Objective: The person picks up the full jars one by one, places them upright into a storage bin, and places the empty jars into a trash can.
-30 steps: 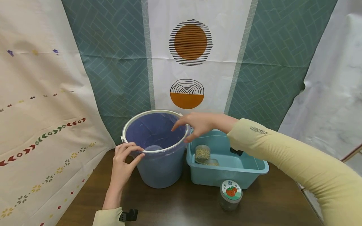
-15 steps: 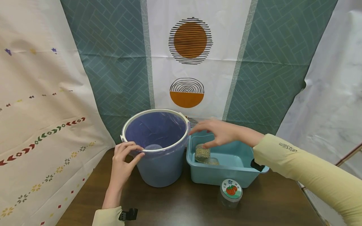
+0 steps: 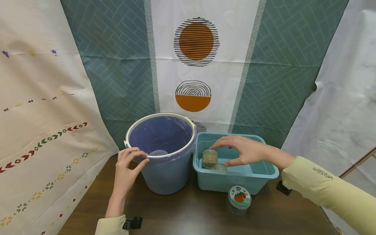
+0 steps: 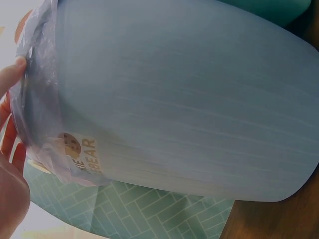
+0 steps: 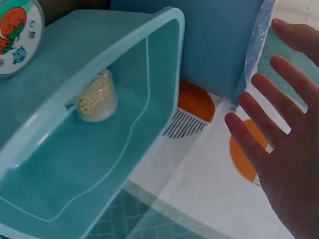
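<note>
My left hand (image 3: 127, 164) pinches the white rim of the blue bucket (image 3: 166, 178), fingers on top and thumb just below. A thin plastic bag lines the bucket, and a pale round shape (image 3: 158, 152) shows inside it. Over the light-blue plastic basin (image 3: 229, 181), my right hand (image 3: 245, 150) hangs with fingers spread and nothing in it. Its index fingertip overlaps the top of a clear jar of pale beans (image 3: 210, 159) in the head view. Beside that jar, lower in the basin, lies another clear container of beans (image 3: 219, 167), partly hidden by the basin wall.
In front of the basin stands a clear jar with a red-fruit lid (image 3: 239, 196) on the brown table (image 3: 182, 215). A patterned cloth (image 3: 194, 71) hangs close behind bucket and basin. A cream cloth (image 3: 50, 124) borders the left side.
My right hand has moved from above the bucket rim rightward and down over the basin, near the bean jar. My left hand has stayed at the bucket rim.
</note>
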### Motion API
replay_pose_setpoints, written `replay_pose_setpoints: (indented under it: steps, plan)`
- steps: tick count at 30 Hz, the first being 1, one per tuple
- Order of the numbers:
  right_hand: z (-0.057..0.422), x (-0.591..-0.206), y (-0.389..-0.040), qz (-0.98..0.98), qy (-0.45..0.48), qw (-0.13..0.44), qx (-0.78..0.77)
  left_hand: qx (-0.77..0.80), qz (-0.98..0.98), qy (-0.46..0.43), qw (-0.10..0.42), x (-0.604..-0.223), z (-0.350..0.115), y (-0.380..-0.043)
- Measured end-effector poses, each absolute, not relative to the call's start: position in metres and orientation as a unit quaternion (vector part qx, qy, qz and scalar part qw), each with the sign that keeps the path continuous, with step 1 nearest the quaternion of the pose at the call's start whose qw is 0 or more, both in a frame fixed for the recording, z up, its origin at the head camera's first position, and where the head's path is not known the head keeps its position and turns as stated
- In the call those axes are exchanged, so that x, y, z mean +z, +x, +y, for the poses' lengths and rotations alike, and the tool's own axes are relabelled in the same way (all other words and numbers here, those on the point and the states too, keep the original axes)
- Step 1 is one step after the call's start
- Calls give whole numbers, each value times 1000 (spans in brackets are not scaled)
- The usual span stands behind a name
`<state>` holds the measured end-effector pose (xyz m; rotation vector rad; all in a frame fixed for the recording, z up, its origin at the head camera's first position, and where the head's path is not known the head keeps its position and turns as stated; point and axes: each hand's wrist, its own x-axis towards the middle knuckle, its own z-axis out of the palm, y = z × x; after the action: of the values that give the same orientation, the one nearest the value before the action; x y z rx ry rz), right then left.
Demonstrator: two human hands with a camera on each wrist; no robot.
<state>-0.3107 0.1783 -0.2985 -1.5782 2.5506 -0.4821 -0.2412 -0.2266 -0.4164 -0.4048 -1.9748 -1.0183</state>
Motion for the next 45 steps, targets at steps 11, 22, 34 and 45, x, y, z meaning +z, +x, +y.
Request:
replay_pose_setpoints:
  steps: [11, 22, 34, 45]
  plan:
    - [200, -334, -292, 856, -491, 58, -151, -408, -791, -160, 427, -417, -227, -241]
    - [218, -370, -264, 869, -474, 33, -138, -407, -789, -163, 430, -417, -227, -243]
    - [227, -415, -257, 881, -456, 37, -116, -410, -787, -165, 431, -417, -226, -243]
    - [221, -487, -247, 929, -350, -18, -115, -409, -789, -161, 429, -420, -228, -242]
